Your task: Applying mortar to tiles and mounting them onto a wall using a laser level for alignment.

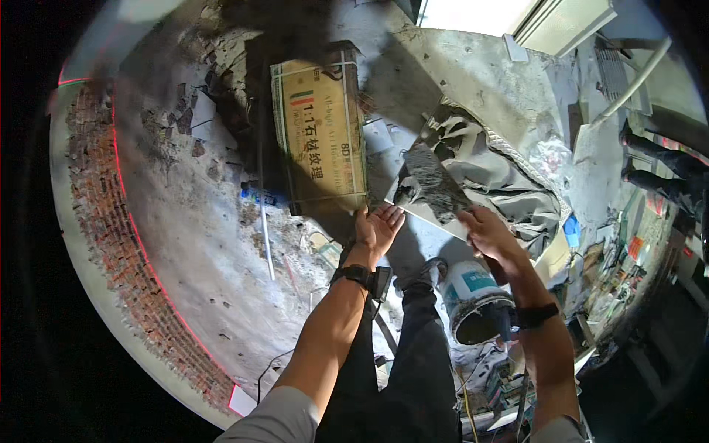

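My right hand (pixel 491 235) is closed around the handle of a trowel (pixel 436 177); its broad blade is coated with grey mortar. Under the blade, a flat tile-like piece with a white edge (pixel 428 216) shows, with dark mortar on its surface. My left hand (pixel 379 229) is palm up with fingers stretched out, close to that piece's near-left corner; I cannot tell whether the fingertips touch it. Left of the piece lies a strapped cardboard carton (pixel 321 140). A white and teal bucket (pixel 473 295) with a mortar-smeared rim stands below my right hand.
A crumpled grey sack (pixel 509 196) lies beyond my right hand. At left, a red line runs along a brick strip (pixel 122 251). Loose rubble (pixel 214 125) and a white pipe (pixel 266 240) are on the floor. Another person's legs (pixel 668 162) show at far right.
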Demonstrator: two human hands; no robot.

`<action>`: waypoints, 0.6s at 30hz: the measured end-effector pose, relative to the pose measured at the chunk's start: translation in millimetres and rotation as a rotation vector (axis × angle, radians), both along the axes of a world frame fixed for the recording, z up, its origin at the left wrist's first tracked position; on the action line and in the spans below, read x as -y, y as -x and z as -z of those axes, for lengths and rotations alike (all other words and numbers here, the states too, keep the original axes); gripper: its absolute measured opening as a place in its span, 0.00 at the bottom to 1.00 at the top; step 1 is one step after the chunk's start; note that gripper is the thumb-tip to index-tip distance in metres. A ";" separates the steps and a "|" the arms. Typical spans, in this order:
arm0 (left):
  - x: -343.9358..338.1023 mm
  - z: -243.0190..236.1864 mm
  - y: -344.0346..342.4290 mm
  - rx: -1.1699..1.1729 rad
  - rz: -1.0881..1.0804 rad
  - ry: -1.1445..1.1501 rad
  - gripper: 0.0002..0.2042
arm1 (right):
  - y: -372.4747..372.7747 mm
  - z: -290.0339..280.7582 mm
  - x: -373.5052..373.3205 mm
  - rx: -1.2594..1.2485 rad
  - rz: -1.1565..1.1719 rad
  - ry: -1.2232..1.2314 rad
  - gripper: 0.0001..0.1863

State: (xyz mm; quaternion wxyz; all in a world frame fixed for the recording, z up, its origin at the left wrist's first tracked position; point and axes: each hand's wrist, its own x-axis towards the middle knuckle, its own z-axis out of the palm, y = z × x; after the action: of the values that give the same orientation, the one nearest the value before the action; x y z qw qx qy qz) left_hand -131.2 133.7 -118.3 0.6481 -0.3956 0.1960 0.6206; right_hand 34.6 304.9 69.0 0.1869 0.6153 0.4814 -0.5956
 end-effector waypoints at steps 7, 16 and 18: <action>5.7 5.0 4.2 0.047 -0.037 -0.057 0.20 | 103.7 97.9 18.5 -0.061 -0.400 0.012 0.19; 95.1 26.2 61.4 -0.152 0.364 0.160 0.28 | 30.7 30.1 27.0 -0.230 0.152 0.267 0.15; 127.8 25.2 87.1 -0.233 0.513 0.222 0.30 | -4.7 14.2 29.7 -0.164 0.117 0.249 0.16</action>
State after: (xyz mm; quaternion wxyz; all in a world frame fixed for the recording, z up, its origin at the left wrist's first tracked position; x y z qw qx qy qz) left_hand -218.3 5.9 -143.5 0.7095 -0.3280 0.4292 0.4526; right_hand 39.3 275.2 54.9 0.1867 0.5638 0.3810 -0.7086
